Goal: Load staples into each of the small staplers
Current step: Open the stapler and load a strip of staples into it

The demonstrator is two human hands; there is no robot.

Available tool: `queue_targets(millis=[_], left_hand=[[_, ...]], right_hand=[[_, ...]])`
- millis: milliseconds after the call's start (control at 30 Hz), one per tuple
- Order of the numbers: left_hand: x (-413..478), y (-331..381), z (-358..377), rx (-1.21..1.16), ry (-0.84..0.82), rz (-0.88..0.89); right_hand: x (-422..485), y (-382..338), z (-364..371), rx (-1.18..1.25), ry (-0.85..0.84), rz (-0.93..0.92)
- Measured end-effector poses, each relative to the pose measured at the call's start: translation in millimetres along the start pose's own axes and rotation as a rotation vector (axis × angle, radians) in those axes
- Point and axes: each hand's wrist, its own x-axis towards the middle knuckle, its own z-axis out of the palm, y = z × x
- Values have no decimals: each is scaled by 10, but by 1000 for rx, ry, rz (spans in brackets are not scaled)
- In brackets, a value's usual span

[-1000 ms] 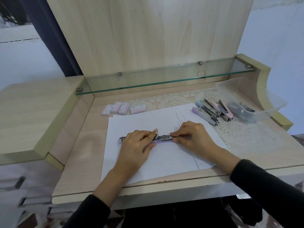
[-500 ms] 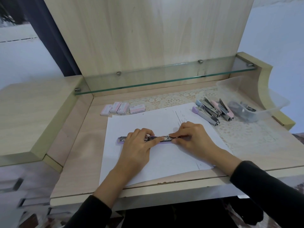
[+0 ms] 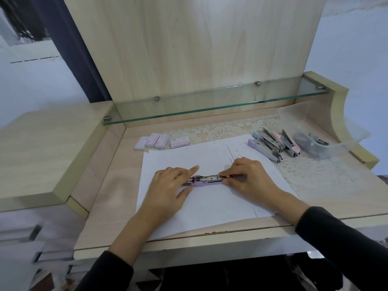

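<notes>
1. At the far left of the wooden counter, four small pink and white staple boxes lie near the back edge. Three are side by side and touching, and the fourth is just to their right.
2. A white sheet of paper covers the middle of the counter, its far edge just in front of the boxes.
3. The left hand lies palm down on the paper over the left end of the stapler. It grips nothing: the index finger is stretched out straight and the thumb is spread on the near side.
4. The purple stapler lies opened flat on the middle of the paper between the two hands, with its metal channel facing up.
5. The right hand has its fingers curled and pinches the stapler's right end with its fingertips. Whether a strip of staples is between them I cannot tell.
6. Further right, the other staplers lie bunched together on a lace mat. They are purple, blue and pink, and sit just past the paper's far right corner.
7. At the far right, a clear plastic tub stands beside them with dark items inside, too blurred to name.
8. A glass shelf runs along the back above all of this.
</notes>
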Motion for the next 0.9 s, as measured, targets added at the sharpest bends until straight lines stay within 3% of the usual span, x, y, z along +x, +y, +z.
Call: queue_targets(millis=[133,300,500,633,800,900], left_hand=[[-122,-244,-169,-5,-61,-133],[-202,-341,-346,-219,-77,-330],[-187,-357,-364,-333,-47,-395],[-110,-273,-425,-468,55,-382],[162,115,-429,-793,277,-546],[244,326,-338,-851,284,-550]], right_hand=[[-7,-5,9,-17,20,3],[-9,-12,-29,-62,-37,30],[17,-61,-76,-63,-114,29],[22,-112,-99,-8,-68,65],[86,-261,-89,169,-40,124],[125,-337,-43,266,-9,136]])
